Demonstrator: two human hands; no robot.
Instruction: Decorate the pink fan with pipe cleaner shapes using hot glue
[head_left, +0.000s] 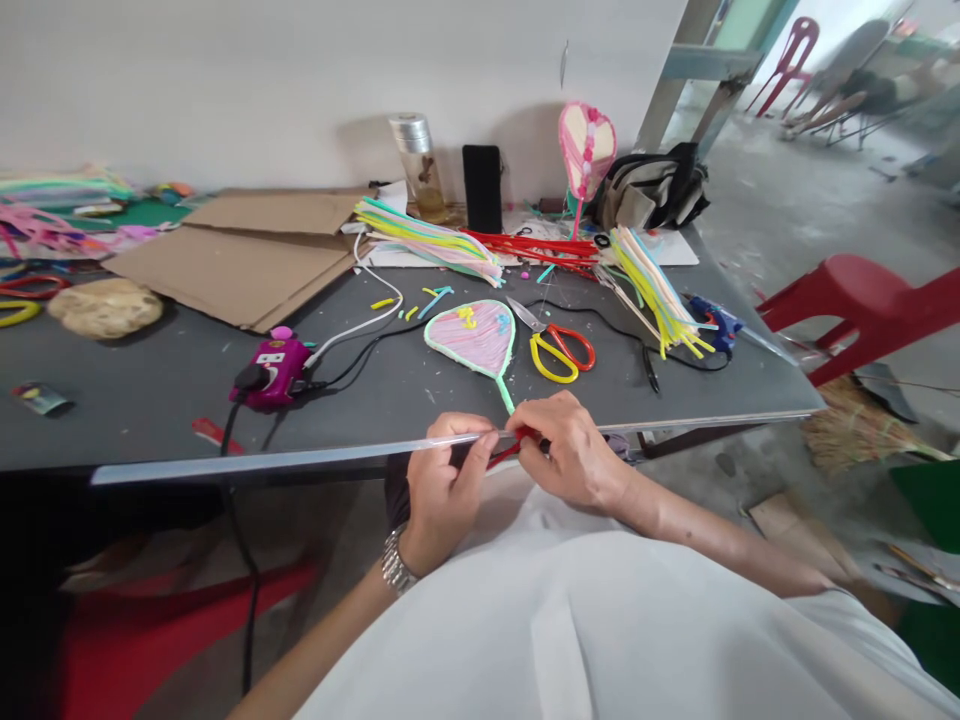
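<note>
My left hand (444, 480) and my right hand (568, 448) meet at the near edge of the dark table (150, 400), fingers pinched together on a red pipe cleaner (517, 441). A wristwatch (395, 565) sits on my left wrist. Just beyond my hands lies a pink fan-shaped craft (474, 336) with a green rim and green stem pointing toward me. Scissors with yellow and red handles (559, 350) rest to its right.
A purple glue gun (271, 371) with cords lies left. Bundles of coloured pipe cleaners (427, 240) (654, 285), red ones (540, 250), cardboard (247, 250), a jar (418, 165), a black phone (481, 187), a standing pink fan (586, 150) and a bag (652, 190) fill the back. A red chair (862, 310) stands right.
</note>
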